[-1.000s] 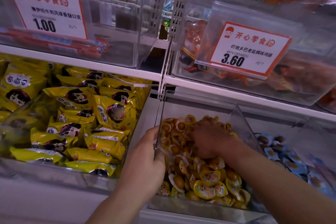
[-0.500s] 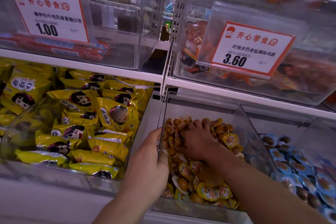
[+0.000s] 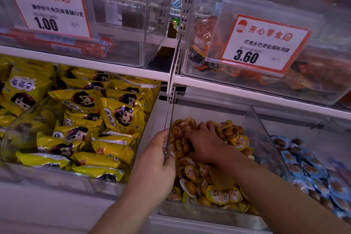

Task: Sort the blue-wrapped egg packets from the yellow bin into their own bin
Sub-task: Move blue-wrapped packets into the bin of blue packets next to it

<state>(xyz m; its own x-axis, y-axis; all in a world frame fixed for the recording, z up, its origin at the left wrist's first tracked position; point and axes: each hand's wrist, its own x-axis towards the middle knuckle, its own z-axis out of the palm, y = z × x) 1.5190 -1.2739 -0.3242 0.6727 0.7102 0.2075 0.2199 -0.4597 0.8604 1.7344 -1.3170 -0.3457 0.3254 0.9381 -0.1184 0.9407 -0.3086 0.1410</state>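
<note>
- Digging right hand point(image 3: 204, 143) palm-down into yellow-wrapped egg packets point(image 3: 218, 194) in the clear yellow bin point(image 3: 266, 138); fingers buried, grip impossible to tell.
- Gripping that bin's left wall with left hand point(image 3: 155, 165), thumb curled over the edge.
- Lying heaped in the bin just right: blue-wrapped egg packets point(image 3: 311, 171).

The clear egg-packet bin point(image 3: 266, 129) sits between a bin of snack bags point(image 3: 79, 178) on its left and another egg-packet bin point(image 3: 322, 138) on its right. Two price-tagged bins point(image 3: 133, 24) sit on the shelf above.
</note>
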